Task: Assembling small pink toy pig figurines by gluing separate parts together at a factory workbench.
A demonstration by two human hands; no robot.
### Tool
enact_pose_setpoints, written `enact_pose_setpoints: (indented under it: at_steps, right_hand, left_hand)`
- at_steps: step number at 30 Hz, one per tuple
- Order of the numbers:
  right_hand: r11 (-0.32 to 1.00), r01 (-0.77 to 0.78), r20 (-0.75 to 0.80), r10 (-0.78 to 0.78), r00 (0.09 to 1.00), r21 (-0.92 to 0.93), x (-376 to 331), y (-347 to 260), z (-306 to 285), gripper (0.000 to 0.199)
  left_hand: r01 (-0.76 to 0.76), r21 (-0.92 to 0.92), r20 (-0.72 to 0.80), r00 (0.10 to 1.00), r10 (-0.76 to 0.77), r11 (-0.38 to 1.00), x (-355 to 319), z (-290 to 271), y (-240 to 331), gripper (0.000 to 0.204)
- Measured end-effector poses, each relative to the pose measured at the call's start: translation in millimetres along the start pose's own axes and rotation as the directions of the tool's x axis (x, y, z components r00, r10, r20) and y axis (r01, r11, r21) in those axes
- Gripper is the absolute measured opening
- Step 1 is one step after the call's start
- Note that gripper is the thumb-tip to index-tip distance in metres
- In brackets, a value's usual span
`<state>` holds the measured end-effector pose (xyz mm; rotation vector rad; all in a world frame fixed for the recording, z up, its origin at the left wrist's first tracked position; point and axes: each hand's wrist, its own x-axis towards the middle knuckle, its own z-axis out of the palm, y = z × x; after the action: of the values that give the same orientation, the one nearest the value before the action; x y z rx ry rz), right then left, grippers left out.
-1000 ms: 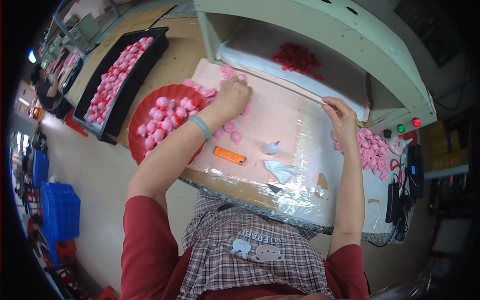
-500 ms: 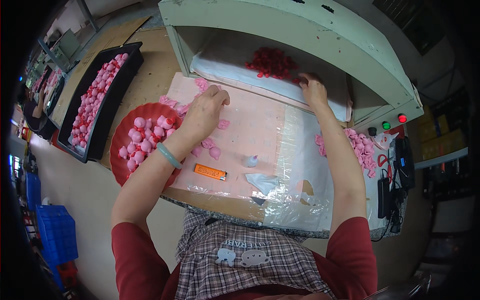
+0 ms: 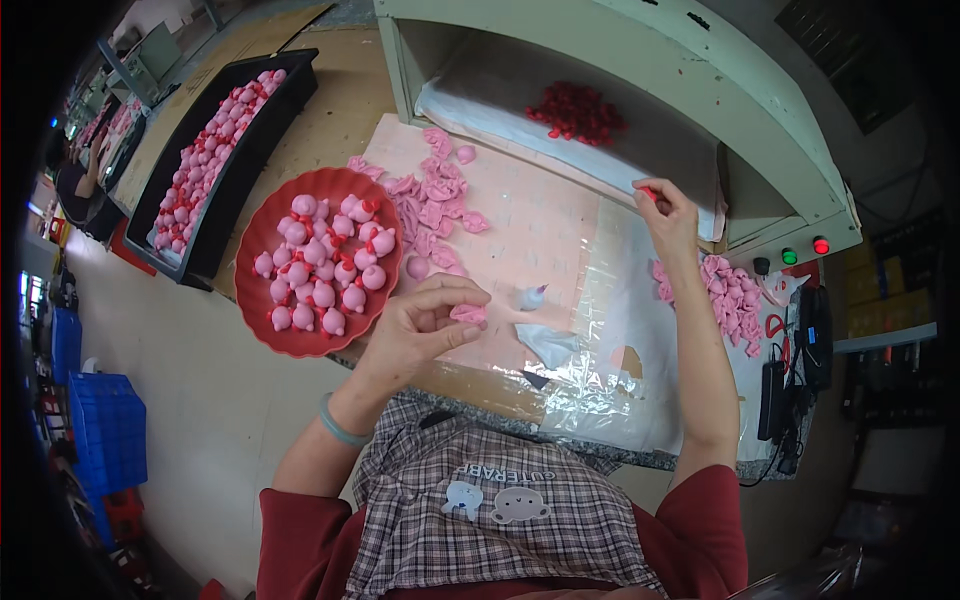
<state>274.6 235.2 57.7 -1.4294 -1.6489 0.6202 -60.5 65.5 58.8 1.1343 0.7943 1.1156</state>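
My left hand (image 3: 420,330) is above the near part of the pink-covered worktop, its thumb and fingers pinching a small soft pink piece (image 3: 468,314). Between the thumb and fingertips of my right hand (image 3: 672,222) is a small red piece (image 3: 648,193), held at the front edge of a pale green open-fronted cabinet (image 3: 790,120). Inside the cabinet, a heap of similar red pieces (image 3: 577,113) lies on white cloth. Crumpled pink pieces (image 3: 435,200) spread beyond my left hand. A scalloped red bowl (image 3: 258,300) to the left contains round pink pieces with red parts attached.
A long black tray (image 3: 290,110) of pink and red pieces stands at the far left. Beyond my left hand are a small bottle (image 3: 532,297) and a white cloth (image 3: 548,344). More pink pieces (image 3: 730,300), red-handled scissors (image 3: 775,326) and black cables (image 3: 792,400) lie right.
My left hand has come nearer from the pink pieces and now holds one. My right hand has drawn back from the red heap with a red piece. The view has shifted; the orange lighter is now hidden.
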Motion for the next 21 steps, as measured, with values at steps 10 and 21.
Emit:
enact_pose_setpoints:
  at_steps: [10,21]
  right_hand:
    - [0.866,-0.185,0.306,0.038,0.951,0.465,-150.5,-74.2,8.3,0.022]
    - [0.947,-0.157,0.416,0.028,0.909,0.281,-196.6,-109.0,21.0,0.021]
  left_hand:
    - [0.024,-0.087,0.022,1.0,-0.022,0.996,-31.1,40.1,-21.2,0.023]
    - [0.033,0.116,0.087,0.995,-0.043,0.993,-39.6,53.3,-23.0,0.023]
